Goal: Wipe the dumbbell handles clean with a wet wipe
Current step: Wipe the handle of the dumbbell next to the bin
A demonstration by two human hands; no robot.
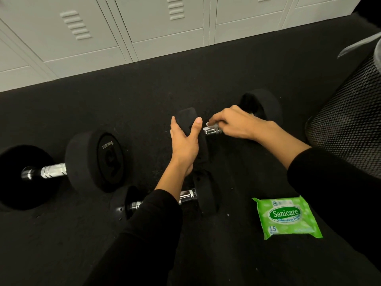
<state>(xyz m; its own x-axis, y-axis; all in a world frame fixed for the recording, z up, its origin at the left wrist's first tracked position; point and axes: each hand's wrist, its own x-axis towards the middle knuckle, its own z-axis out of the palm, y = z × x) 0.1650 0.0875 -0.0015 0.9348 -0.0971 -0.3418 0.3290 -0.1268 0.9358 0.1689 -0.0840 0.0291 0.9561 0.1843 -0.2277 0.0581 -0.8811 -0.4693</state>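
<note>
Wipes pack (286, 217) lies nearside of right hand (237, 124), which pinches a wipe (209, 124) on the dumbbell handle (212, 131); left hand (184, 141) grips the dumbbell end (186, 116)

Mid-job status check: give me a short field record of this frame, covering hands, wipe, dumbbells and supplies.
left hand: grips the near head of the small black dumbbell being wiped
right hand: pinches a white wet wipe against that dumbbell's chrome handle
other dumbbells: large black dumbbell at left; second small black dumbbell nearest the person, partly under the left sleeve
supplies: green wet-wipe pack on the black floor, at right
surroundings: black mesh bin at right; grey metal lockers behind
</note>
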